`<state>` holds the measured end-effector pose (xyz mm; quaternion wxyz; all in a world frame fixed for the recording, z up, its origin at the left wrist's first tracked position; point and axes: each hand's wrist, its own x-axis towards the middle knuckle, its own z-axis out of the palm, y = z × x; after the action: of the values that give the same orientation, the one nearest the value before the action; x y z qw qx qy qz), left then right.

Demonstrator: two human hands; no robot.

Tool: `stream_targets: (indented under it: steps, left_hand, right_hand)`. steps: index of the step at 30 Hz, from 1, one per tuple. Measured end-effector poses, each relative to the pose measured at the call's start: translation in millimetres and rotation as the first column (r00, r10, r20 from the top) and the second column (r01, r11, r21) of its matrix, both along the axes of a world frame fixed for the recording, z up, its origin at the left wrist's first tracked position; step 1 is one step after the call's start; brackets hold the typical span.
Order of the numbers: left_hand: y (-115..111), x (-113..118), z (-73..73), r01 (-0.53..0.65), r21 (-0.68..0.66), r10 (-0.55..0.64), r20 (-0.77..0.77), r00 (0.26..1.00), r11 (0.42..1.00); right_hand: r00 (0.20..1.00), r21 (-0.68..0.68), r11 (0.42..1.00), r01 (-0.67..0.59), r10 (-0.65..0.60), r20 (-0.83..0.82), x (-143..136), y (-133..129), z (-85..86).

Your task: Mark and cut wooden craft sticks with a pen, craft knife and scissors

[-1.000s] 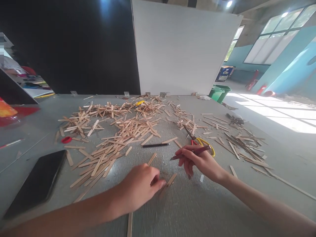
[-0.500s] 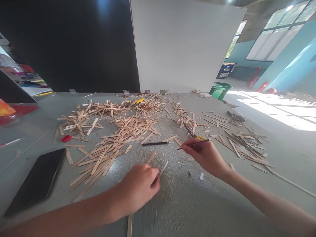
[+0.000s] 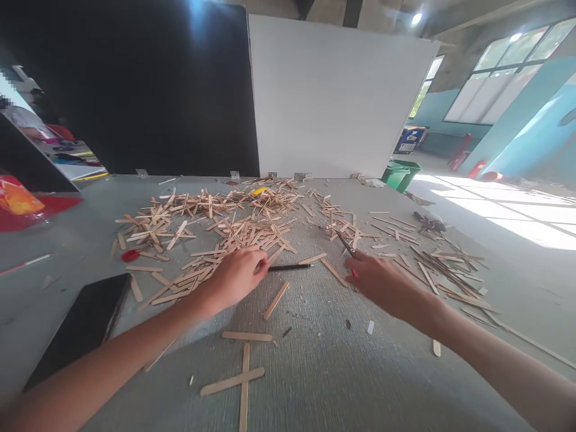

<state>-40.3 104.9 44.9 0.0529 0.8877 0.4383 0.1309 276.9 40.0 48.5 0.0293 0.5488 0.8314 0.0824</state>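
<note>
My left hand (image 3: 238,276) is curled with its fingers together, over the near edge of a pile of wooden craft sticks (image 3: 252,231). Whatever it may hold is hidden. A black pen (image 3: 290,267) lies just beyond its fingertips. My right hand (image 3: 382,279) closes over the handles of a pair of scissors (image 3: 345,242), whose dark blades point away and to the left. A bit of red shows at its fingers. Closer to me, one craft stick (image 3: 234,381) lies across another, with a third stick (image 3: 247,336) just above them. A single stick (image 3: 276,300) lies between my hands.
At the left are a black phone (image 3: 78,330) and a red ring (image 3: 130,255). Thin dark strips (image 3: 450,270) lie on the right. A black panel (image 3: 180,90) and a white panel (image 3: 328,102) stand behind the table (image 3: 324,372). Green bins (image 3: 400,174) stand beyond.
My left hand has moved away and left to the pile; the pale stick it held no longer shows. My right hand has moved onto the scissors, and its thin pointed tool is out of sight.
</note>
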Motion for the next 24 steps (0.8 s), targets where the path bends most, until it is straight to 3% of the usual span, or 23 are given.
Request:
stream_targets:
  steps: [2,4,6,8,12,15,21,24]
  left_hand:
    - [8,-1,-10.8,0.061,-0.005,-0.061,0.013,0.998,0.998]
    - [13,-2,-21.4,0.114,-0.022,-0.113,0.021,0.993,0.993]
    - [15,-3,-28.6,0.144,-0.038,-0.143,0.026,0.989,0.989]
    - [15,-6,-31.6,0.16,-0.047,-0.159,0.03,0.987,0.986]
    - [12,-9,-30.5,0.168,-0.073,-0.167,0.011,0.986,0.983]
    - [10,-11,-29.0,0.133,-0.105,-0.137,-0.028,0.99,0.985]
    - [5,-15,-23.5,0.053,-0.221,-0.084,-0.133,0.987,0.974]
    - [2,-16,-17.3,0.017,-0.279,-0.073,-0.191,0.979,0.96]
  right_hand:
    - [0.965,-0.038,0.968,-0.249,0.244,-0.096,-31,4,-1.9]
    - [0.866,0.013,0.876,-0.483,0.479,-0.142,-58,11,-6.3]
    - [0.775,0.069,0.781,-0.621,0.625,-0.095,-80,21,-13.0]
    - [0.718,0.066,0.719,-0.692,0.695,-0.04,-95,30,-20.5]
    - [0.683,0.034,0.683,-0.73,0.73,0.001,-108,39,-30.5]
    - [0.715,0.041,0.715,-0.698,0.699,-0.003,-107,33,-28.8]
    - [0.796,-0.014,0.811,-0.584,0.57,-0.202,-87,-9,-4.5]
    - [0.792,-0.15,0.794,-0.589,0.53,-0.303,-76,-40,2.3]
